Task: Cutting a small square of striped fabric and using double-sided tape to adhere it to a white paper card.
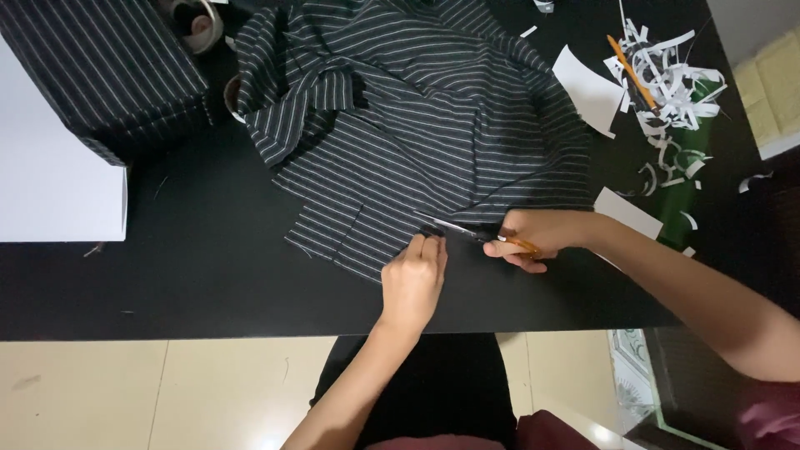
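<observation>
Left hand (412,282) knuckles-up, fingers pinning striped fabric (417,125) edge on table (208,267); right hand (533,237) grip closed around scissors (467,231), blades on cloth.

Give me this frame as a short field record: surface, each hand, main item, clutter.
surface: black table
main item: dark striped fabric, spread and rumpled on the table
left hand: pressing down the fabric's near edge
right hand: gripping orange-handled scissors, blades at the fabric edge
clutter, far right: white paper scraps, an orange pencil, white paper pieces
left side: white sheet, folded striped fabric
</observation>
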